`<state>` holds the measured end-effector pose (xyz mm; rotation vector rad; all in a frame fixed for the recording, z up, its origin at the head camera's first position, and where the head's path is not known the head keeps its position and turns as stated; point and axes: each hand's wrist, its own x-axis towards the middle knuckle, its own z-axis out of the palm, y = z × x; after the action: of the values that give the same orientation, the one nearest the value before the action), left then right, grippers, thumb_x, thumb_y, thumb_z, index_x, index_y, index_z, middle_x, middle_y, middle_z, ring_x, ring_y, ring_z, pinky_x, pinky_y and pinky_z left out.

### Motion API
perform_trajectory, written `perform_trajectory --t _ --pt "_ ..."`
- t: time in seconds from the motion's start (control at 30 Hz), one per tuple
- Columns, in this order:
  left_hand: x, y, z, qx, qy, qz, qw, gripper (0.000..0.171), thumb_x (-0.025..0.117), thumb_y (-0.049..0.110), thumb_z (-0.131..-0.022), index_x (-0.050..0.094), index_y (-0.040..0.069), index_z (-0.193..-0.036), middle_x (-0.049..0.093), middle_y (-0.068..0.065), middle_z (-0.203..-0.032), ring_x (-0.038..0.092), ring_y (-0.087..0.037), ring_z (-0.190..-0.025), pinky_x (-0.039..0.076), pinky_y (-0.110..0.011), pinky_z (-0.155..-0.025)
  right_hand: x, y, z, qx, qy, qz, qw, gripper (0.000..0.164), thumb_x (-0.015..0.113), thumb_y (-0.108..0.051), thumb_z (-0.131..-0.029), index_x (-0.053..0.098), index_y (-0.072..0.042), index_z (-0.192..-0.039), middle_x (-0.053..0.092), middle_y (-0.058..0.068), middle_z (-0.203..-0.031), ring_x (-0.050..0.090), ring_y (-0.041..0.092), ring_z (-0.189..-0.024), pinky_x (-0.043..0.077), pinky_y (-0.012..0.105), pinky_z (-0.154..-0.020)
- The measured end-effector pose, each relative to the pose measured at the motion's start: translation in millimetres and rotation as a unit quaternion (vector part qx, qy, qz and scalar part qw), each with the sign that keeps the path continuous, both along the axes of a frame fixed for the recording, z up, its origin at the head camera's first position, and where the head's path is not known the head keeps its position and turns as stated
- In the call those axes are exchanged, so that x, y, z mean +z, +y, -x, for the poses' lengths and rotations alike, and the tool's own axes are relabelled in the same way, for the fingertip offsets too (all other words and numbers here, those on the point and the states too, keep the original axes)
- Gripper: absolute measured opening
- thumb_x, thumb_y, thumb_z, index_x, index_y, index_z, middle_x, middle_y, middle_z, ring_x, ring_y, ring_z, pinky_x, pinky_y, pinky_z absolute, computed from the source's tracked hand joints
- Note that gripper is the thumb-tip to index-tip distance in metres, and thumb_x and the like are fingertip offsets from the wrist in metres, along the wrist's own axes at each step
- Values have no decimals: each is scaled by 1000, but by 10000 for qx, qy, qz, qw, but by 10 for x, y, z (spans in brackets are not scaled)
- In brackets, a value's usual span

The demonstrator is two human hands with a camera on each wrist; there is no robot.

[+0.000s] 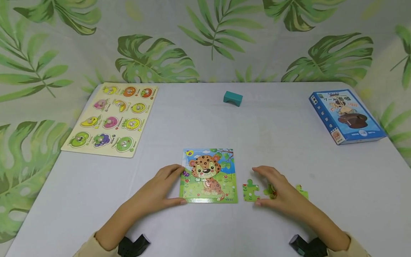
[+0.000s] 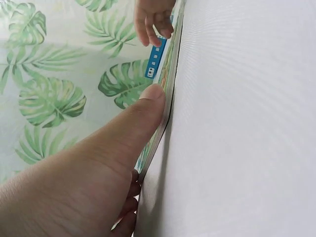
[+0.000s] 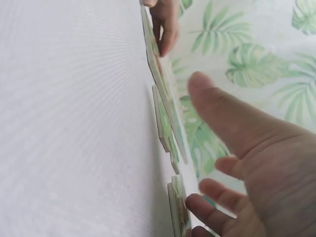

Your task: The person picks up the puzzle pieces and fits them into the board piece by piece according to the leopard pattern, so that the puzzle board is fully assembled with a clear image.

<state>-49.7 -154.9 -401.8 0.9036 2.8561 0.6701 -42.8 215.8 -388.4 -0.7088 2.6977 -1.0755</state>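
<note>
A square puzzle (image 1: 208, 175) with a cartoon leopard on grass lies on the white table, its picture assembled. My left hand (image 1: 167, 187) rests against its left side, with the thumb (image 2: 154, 96) at the near left corner and the fingers along the left edge. To the right of the puzzle are loose green pieces: a jigsaw piece (image 1: 250, 191) and another piece (image 1: 302, 191) farther right. Over them is my right hand (image 1: 279, 191), its thumb and fingers spread apart and gripping nothing. Another piece (image 1: 272, 191) is partly hidden under this hand.
At the back left lies a fruit peg board (image 1: 109, 117). A teal arch block (image 1: 233, 99) stands at the back middle, and a blue box (image 1: 348, 116) lies at the back right. Leaf-patterned cloth (image 1: 154, 60) hangs behind the table (image 1: 192, 121).
</note>
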Motion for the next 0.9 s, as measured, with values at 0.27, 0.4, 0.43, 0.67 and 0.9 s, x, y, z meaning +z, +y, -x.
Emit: perform_trajectory --t 0.27,0.4,0.43,0.67,0.9 --pt "13 -4 -3 -36 -70 -20 10000 88 61 59 -73 34 6 -138 32 -7 -137 27 -20 -126 30 -35 -100 -64 8 10 92 191 -491 9986 85 73 -49 -66 38 -13 -135 42 7 -126 36 31 -115 28 54 -90" --pt "11 -5 -3 -33 -74 -21 10000 88 61 59 -73 34 5 -138 32 -8 -138 27 -20 -126 29 -36 -100 -92 1 7 112 382 -659 9970 80 74 -47 -67 44 -12 -132 45 5 -121 37 29 -111 28 50 -90" --pt "9 -5 -3 -32 -70 -27 10000 88 61 59 -74 34 5 -138 32 -8 -138 27 -20 -126 30 -36 -100 -96 0 7 135 444 -667 9967 77 74 -45 -67 46 -11 -130 46 4 -119 38 27 -109 27 49 -90" --pt "-1 -7 -3 -36 -77 -41 10000 88 59 60 -74 34 5 -138 32 -7 -137 27 -20 -126 29 -36 -100 -119 1 14 180 710 -532 9959 59 76 -37 -69 56 -15 -120 49 -2 -111 40 24 -105 27 46 -88" --pt "0 -11 -2 -76 -51 -78 9999 87 59 59 -75 34 4 -138 32 -8 -137 28 -21 -126 30 -37 -100 -131 -22 24 277 854 -410 9951 47 79 -24 -67 60 -15 -108 54 -10 -102 44 15 -99 24 43 -90"
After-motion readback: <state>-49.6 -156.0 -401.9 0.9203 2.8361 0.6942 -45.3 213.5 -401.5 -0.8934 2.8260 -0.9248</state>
